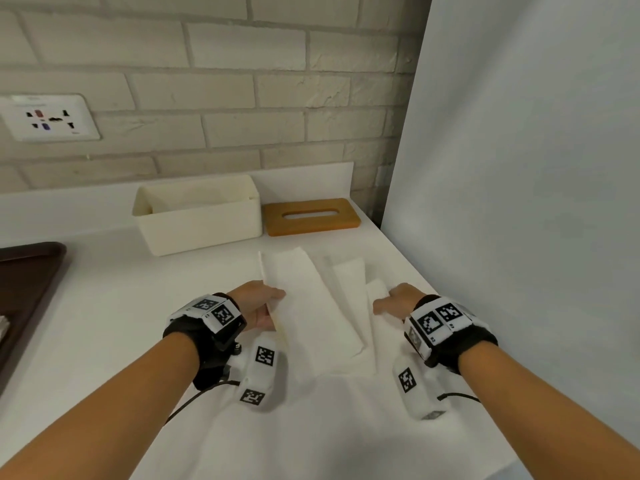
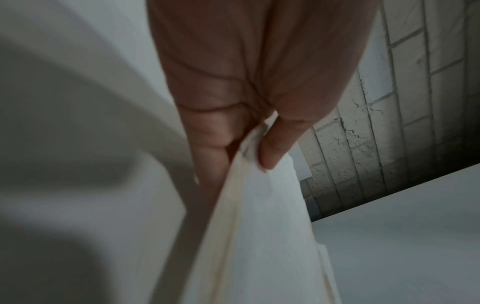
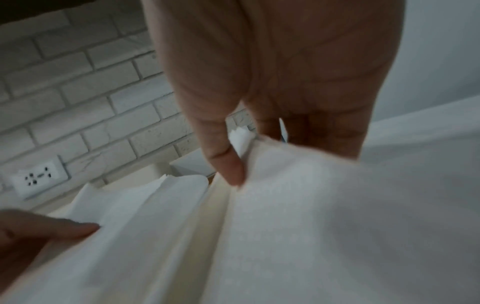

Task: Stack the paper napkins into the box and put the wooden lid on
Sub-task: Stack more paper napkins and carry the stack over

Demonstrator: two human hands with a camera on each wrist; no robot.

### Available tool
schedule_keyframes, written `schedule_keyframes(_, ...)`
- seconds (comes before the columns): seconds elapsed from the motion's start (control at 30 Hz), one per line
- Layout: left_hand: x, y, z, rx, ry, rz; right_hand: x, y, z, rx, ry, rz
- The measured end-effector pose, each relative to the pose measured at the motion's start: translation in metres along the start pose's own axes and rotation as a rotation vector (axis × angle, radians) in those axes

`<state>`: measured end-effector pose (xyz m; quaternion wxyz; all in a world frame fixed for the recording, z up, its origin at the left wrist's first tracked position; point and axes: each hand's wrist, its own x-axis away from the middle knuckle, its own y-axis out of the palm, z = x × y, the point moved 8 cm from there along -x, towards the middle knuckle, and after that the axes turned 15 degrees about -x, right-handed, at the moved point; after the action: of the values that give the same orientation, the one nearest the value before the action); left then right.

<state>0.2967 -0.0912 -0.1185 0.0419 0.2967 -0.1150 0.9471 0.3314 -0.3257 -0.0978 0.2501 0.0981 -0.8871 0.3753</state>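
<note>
A bundle of white paper napkins [image 1: 318, 306] is held a little above the white counter [image 1: 104, 306] between my two hands, its folds sagging in the middle. My left hand [image 1: 268, 306] pinches the bundle's left edge between thumb and fingers [image 2: 270, 152]. At the right edge my right hand [image 1: 389, 301] pinches the napkins [image 3: 298, 205] with its thumb [image 3: 228, 160] on top. A cream open box [image 1: 199, 216] stands at the back of the counter, with some white paper inside. Beside it on the right lies the wooden lid [image 1: 311, 216] with an oval slot.
A dark brown tray [image 1: 27, 292] sits at the counter's left edge. A brick wall with a white power socket [image 1: 50, 117] runs behind the counter. A white panel [image 1: 519, 168] closes off the right side. White paper covers the counter near me.
</note>
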Motion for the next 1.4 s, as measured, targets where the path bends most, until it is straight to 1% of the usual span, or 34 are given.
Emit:
schedule_keyframes(0.1, 0.004, 0.004, 0.009, 0.088, 0.071, -0.018, 0.006, -0.005, -0.001, -0.169, -0.040, 0.009)
schedule_keyframes(0.2, 0.006, 0.013, 0.024, 0.159, 0.126, -0.048, 0.008, -0.012, 0.003, -0.298, -0.060, 0.076)
schedule_keyframes(0.23, 0.007, 0.017, 0.028, 0.173, 0.139, -0.061, 0.008, -0.015, 0.003, -0.341, -0.076, 0.119)
schedule_keyframes(0.3, 0.007, 0.026, 0.037, 0.181, 0.166, -0.093, 0.013, -0.023, -0.006, -0.438, -0.183, 0.202)
schedule_keyframes(0.33, 0.006, 0.030, 0.041, 0.176, 0.176, -0.109, 0.016, -0.025, -0.015, -0.471, -0.250, 0.202)
schedule_keyframes(0.4, 0.005, 0.038, 0.047, 0.173, 0.189, -0.139, 0.021, -0.018, -0.032, -0.524, -0.289, 0.086)
schedule_keyframes(0.47, 0.005, 0.044, 0.052, 0.184, 0.197, -0.172, 0.024, -0.005, -0.042, -0.664, -0.240, -0.061)
schedule_keyframes(0.5, 0.005, 0.046, 0.055, 0.189, 0.202, -0.184, 0.024, -0.001, -0.046, -0.740, -0.225, -0.105)
schedule_keyframes(0.53, 0.005, 0.047, 0.056, 0.195, 0.207, -0.190, 0.022, 0.003, -0.051, -0.805, -0.238, -0.139)
schedule_keyframes(0.6, 0.006, 0.046, 0.059, 0.203, 0.214, -0.192, 0.022, 0.011, -0.059, -0.835, -0.269, -0.201)
schedule_keyframes(0.7, 0.006, 0.037, 0.060, 0.208, 0.219, -0.166, 0.015, 0.024, -0.063, -0.880, -0.240, -0.276)
schedule_keyframes(0.8, 0.006, 0.026, 0.057, 0.211, 0.211, -0.127, 0.012, 0.032, -0.070, -0.912, -0.225, -0.325)
schedule_keyframes(0.93, 0.004, 0.017, 0.056, 0.274, 0.230, -0.116, 0.012, 0.039, -0.083, -0.862, -0.218, -0.294)
schedule_keyframes(0.97, 0.004, 0.014, 0.057, 0.299, 0.247, -0.114, 0.012, 0.042, -0.085, -0.858, -0.214, -0.310)
schedule_keyframes(1.0, 0.004, 0.012, 0.059, 0.327, 0.265, -0.111, 0.012, 0.044, -0.087, -0.885, -0.200, -0.335)
schedule_keyframes(1.07, 0.004, 0.007, 0.064, 0.372, 0.291, -0.101, 0.012, 0.047, -0.086, -1.019, -0.122, -0.372)
schedule_keyframes(1.13, 0.005, 0.003, 0.067, 0.392, 0.297, -0.094, 0.011, 0.047, -0.088, -1.120, -0.095, -0.408)
schedule_keyframes(1.23, 0.006, 0.002, 0.069, 0.319, 0.271, -0.071, 0.012, 0.046, -0.092, -1.165, -0.121, -0.443)
schedule_keyframes(1.33, 0.006, -0.002, 0.068, 0.219, 0.232, 0.028, 0.019, 0.047, -0.096, -1.221, -0.152, -0.507)
schedule_keyframes(1.4, 0.005, -0.004, 0.068, 0.158, 0.231, 0.091, 0.021, 0.047, -0.095, -1.237, -0.166, -0.507)
